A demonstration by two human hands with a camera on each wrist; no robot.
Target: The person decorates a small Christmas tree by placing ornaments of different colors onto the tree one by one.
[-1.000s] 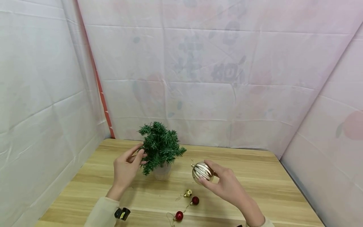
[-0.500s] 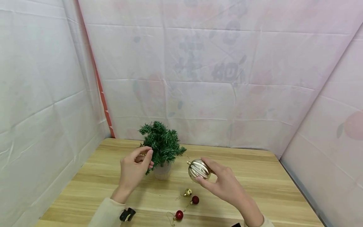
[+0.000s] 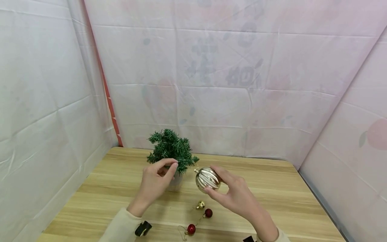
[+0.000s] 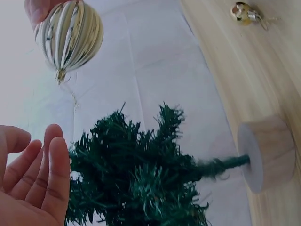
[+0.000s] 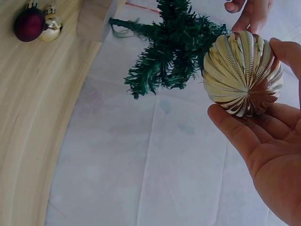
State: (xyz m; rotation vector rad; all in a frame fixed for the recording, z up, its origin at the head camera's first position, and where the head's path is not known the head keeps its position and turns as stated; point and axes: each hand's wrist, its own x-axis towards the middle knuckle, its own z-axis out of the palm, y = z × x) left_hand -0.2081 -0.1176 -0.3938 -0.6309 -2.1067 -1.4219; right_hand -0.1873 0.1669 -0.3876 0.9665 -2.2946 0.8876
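Observation:
A large ribbed gold Christmas bauble (image 3: 208,179) is held up over the table between the thumb and fingers of my right hand (image 3: 237,190). Its cap and thin string loop point toward my left hand (image 3: 158,176), as the left wrist view shows with the bauble (image 4: 70,35) above the fingers. That left hand holds nothing; its fingers are loosely bent, with a gap to the thumb. Behind it stands a small green artificial Christmas tree (image 3: 170,148), partly hidden by the hand. The tree's round wooden base (image 4: 268,153) shows in the left wrist view.
On the wood-grain table (image 3: 266,208) in front of the tree lie a small gold bauble (image 3: 201,204), a dark red bauble (image 3: 208,213) and a brighter red bauble (image 3: 191,229), with string loops. White cloth walls (image 3: 211,101) surround the back and sides.
My left hand has moved right from the tree's left side, across its front, toward the bauble's string. My right hand has brought the large bauble slightly left and up.

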